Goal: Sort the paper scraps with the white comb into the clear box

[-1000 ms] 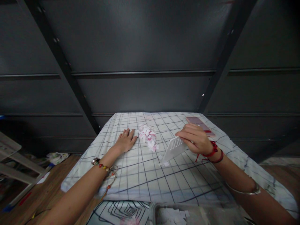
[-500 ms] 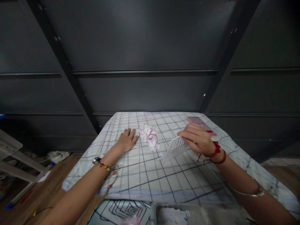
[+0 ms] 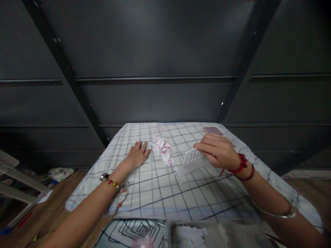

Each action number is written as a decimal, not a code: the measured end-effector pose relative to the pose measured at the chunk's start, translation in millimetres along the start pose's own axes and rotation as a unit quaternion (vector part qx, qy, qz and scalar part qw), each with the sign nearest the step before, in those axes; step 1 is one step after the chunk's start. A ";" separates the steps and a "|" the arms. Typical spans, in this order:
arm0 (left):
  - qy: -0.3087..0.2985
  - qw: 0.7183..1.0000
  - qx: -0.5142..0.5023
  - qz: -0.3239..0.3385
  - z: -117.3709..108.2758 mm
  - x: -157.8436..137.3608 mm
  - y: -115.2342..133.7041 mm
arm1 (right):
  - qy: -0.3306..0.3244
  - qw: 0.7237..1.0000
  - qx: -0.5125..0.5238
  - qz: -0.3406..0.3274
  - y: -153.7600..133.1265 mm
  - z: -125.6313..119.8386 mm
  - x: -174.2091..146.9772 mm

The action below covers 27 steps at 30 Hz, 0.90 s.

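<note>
The right hand [image 3: 218, 151] pinches the white slotted scraper [image 3: 192, 167] between thumb and fingers, its blade tilted with the low end at a few loose scraps [image 3: 177, 169]. Left of these lies the paper pile [image 3: 162, 150]. The left hand [image 3: 137, 155] rests palm down just beside the pile, fingers spread, grasping nothing. Both are on the checked cloth [image 3: 155, 186], with 1 pink phone [image 3: 212, 131] at far right and 1 container [image 3: 169, 234] at the near edge. The step in hand looks like scraping up scraps; the next move calls for a low, steady blade.
</note>
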<state>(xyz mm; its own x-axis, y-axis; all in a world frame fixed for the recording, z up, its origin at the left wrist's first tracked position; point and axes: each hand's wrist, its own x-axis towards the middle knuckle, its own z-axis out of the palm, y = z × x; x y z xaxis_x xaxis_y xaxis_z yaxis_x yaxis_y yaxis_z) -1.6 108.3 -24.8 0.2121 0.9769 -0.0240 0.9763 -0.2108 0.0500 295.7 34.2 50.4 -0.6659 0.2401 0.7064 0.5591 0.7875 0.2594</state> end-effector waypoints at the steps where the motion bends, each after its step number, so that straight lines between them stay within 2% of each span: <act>1: -0.001 1.000 0.000 0.001 -0.7 -0.7 0.4 | -0.013 1.000 -0.010 0.002 -3.0 -3.7 1.7; 6: -0.005 1.000 -0.001 0.015 -2.3 -3.1 0.9 | -0.070 0.995 -0.070 -0.009 -23.6 -18.8 7.4; 11: -0.019 1.000 0.002 -0.002 -2.8 -3.3 1.6 | -0.093 0.990 -0.110 -0.005 -39.3 -19.5 9.9; 18: -0.012 1.000 -0.006 0.004 -1.4 -3.8 -1.1 | -0.067 0.993 -0.089 -0.044 -57.3 -5.5 28.3; 22: 0.018 1.000 -0.017 0.011 3.4 -5.1 -4.4 | -0.063 0.993 -0.079 -0.068 -70.1 -3.4 38.4; 27: 0.067 0.997 -0.024 0.016 6.3 -10.0 -3.0 | -0.035 0.996 -0.082 -0.030 -76.5 -4.0 38.0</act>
<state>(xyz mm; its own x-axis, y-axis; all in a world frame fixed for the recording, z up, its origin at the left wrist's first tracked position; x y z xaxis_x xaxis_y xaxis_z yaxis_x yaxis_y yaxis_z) -6.4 99.0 -31.1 0.2330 0.9661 0.1115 0.9650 -0.2438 0.0966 229.7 -19.2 60.0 -0.7305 0.2390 0.6397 0.5865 0.6993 0.4085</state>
